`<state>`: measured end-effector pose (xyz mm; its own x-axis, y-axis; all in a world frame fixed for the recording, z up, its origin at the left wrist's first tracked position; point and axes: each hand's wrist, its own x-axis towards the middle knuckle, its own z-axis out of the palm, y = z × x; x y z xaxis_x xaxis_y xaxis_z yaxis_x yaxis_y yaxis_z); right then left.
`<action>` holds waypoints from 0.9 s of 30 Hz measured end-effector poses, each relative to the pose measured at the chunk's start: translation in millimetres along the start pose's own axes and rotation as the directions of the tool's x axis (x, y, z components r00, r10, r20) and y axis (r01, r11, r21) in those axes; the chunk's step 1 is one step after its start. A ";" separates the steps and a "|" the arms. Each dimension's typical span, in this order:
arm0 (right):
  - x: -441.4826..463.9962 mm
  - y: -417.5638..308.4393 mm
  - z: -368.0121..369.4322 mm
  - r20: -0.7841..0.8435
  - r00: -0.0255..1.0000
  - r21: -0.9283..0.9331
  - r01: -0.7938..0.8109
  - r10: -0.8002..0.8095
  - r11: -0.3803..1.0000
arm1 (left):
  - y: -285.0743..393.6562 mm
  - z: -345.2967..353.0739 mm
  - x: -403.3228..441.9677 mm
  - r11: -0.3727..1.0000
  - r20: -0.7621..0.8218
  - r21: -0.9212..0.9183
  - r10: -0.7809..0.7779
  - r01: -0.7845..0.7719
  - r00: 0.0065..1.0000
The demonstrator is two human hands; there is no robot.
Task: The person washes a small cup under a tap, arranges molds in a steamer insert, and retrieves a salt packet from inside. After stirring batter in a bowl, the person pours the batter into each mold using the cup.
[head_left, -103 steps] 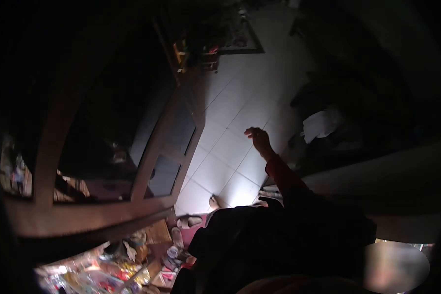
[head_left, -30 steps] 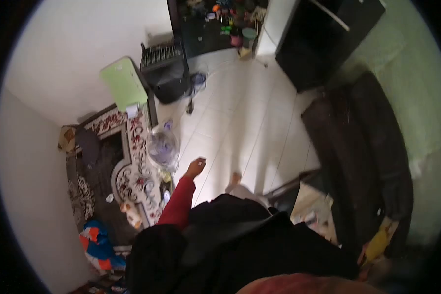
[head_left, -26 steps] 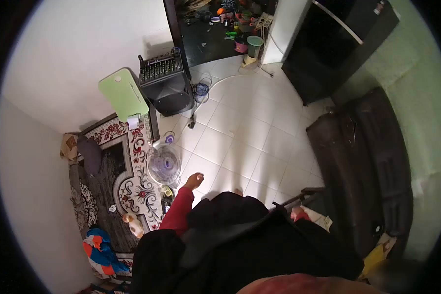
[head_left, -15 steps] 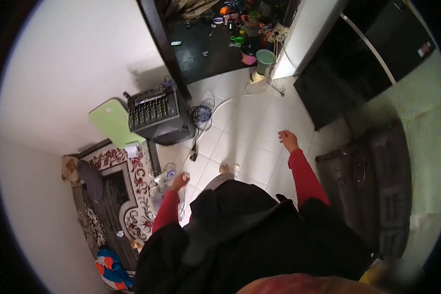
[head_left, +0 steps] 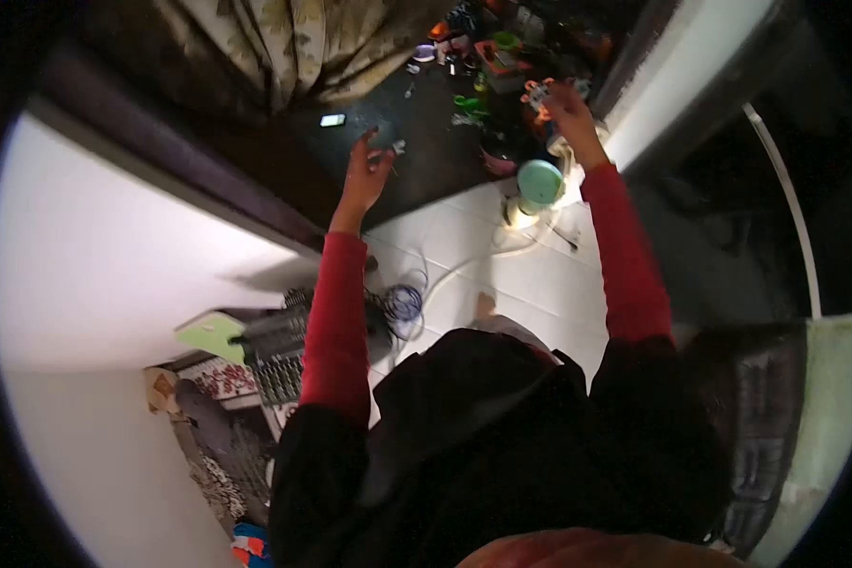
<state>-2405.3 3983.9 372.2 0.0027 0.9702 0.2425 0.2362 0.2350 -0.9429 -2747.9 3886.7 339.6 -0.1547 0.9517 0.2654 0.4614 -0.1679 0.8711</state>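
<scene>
My left hand [head_left: 363,178] reaches forward over the dark floor [head_left: 426,151] beyond the doorway, its fingers apart and holding nothing. A phone with a lit screen [head_left: 332,120] lies on that floor, left of and beyond the fingertips. On the other side, my right hand [head_left: 576,125] is stretched out, fingers extended, beside the door frame. In the picture it overlaps an orange and grey item [head_left: 538,93] whose kind I cannot make out; contact is unclear. Below that hand stand a pale green bucket [head_left: 540,182] and a dark-topped pink pot [head_left: 498,156].
A black speaker with a mixer panel [head_left: 289,364] stands at left, near coiled cables [head_left: 402,303]. A white cable [head_left: 473,263] crosses the tiles [head_left: 568,298]. A curtain [head_left: 293,43] hangs beyond the doorway. A dark fridge [head_left: 729,208] and brown sofa [head_left: 762,426] are at right.
Both arms have risen and reached forward from beside my body. The view has moved toward the doorway; the curtain now shows, and the speaker sits lower, partly behind my left arm.
</scene>
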 end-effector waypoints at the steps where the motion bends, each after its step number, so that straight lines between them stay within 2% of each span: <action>1: 58.2 -6.6 19.5 0.024 0.996 -0.069 0.091 -0.089 0.993 | 1.0 -4.1 28.0 1.000 0.000 0.023 0.002 -0.002 1.000; 2: 113.8 -6.4 49.5 -0.046 0.964 -0.049 0.261 -0.264 0.964 | -2.2 -8.0 47.6 0.999 0.016 0.039 0.021 -0.022 1.000; 3: 169.4 -4.1 81.6 -0.080 0.957 -0.011 0.278 -0.278 0.961 | -6.3 -10.0 66.8 0.998 0.033 0.050 0.038 -0.039 0.999; 4: 210.2 -21.8 105.2 -0.010 0.971 -0.010 0.237 -0.237 0.972 | -11.9 -15.0 86.9 0.998 0.010 0.010 0.062 -0.062 0.998; 5: 255.2 -24.8 138.1 0.298 0.948 0.183 0.061 -0.115 0.981 | -13.4 -21.0 106.2 0.999 0.014 0.018 0.050 -0.050 0.999; 6: 295.1 -29.0 172.7 0.591 0.805 0.305 -0.164 -0.052 0.938 | -12.3 -27.7 126.6 0.998 0.010 0.037 0.043 -0.043 0.999; 7: 307.7 -53.2 199.0 0.717 0.624 0.530 -0.200 -0.310 0.824 | -11.5 -30.4 149.3 0.997 0.009 0.059 0.042 -0.042 0.999; 8: 337.1 -49.2 264.1 0.600 0.577 0.366 0.419 -0.555 0.831 | -12.9 -28.5 174.2 0.993 -0.020 0.101 0.061 -0.059 0.998; 9: 367.5 -43.6 328.2 0.437 0.485 -0.010 0.844 -0.757 0.536 | -19.1 -27.0 207.1 0.992 -0.007 0.109 0.066 -0.064 0.998; 10: 361.0 -70.4 354.5 0.405 0.567 0.009 0.782 -0.717 0.623 | -28.8 -28.8 236.9 0.998 0.042 -0.033 0.048 -0.047 0.998; 11: 343.3 -97.4 381.4 0.394 0.630 0.123 0.685 -0.669 0.718 | -38.8 -32.1 264.9 0.985 0.095 -0.173 0.032 -0.015 0.995; 12: 325.9 -124.1 401.6 0.362 0.644 0.184 0.659 -0.674 0.729 | -46.7 -42.7 290.3 0.989 0.087 -0.003 -0.146 0.146 0.985; 13: 321.2 -146.0 419.2 0.323 0.627 0.220 0.678 -0.709 0.701 | -52.7 -46.8 322.3 0.984 0.057 0.076 -0.166 0.162 0.984; 16: 313.1 -186.2 463.0 0.253 0.574 0.287 0.725 -0.779 0.627 | -71.0 -70.2 381.0 0.975 -0.046 0.159 -0.152 0.158 0.987; 19: 337.1 -186.7 496.0 0.204 0.578 0.306 0.729 -0.790 0.612 | -85.1 -94.4 423.8 0.948 -0.129 0.236 -0.189 0.215 0.974; 22: 388.2 -174.9 504.2 0.147 0.460 0.335 0.810 -0.876 0.481 | -104.8 -117.0 454.6 0.910 -0.216 0.299 -0.229 0.287 0.949; 24: 432.2 -172.1 447.2 0.395 0.364 0.501 0.685 -0.843 0.530 | -119.1 -131.1 469.6 0.873 -0.289 0.334 -0.265 0.357 0.920; 25: 448.7 -165.0 453.3 0.400 0.356 0.512 0.678 -0.845 0.528 | -127.5 -136.3 476.6 0.852 -0.331 0.342 -0.285 0.396 0.900; 27: 479.8 -149.8 466.6 0.352 0.323 0.712 0.517 -0.879 0.475 | -143.9 -146.5 490.3 0.803 -0.416 0.352 -0.326 0.481 0.849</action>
<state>-2892.9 4442.1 523.1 -0.5484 0.1280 0.8264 -0.5783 0.6558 -0.4853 -3018.2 4339.8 404.9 -0.6449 0.7559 0.1126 0.6038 0.4137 0.6814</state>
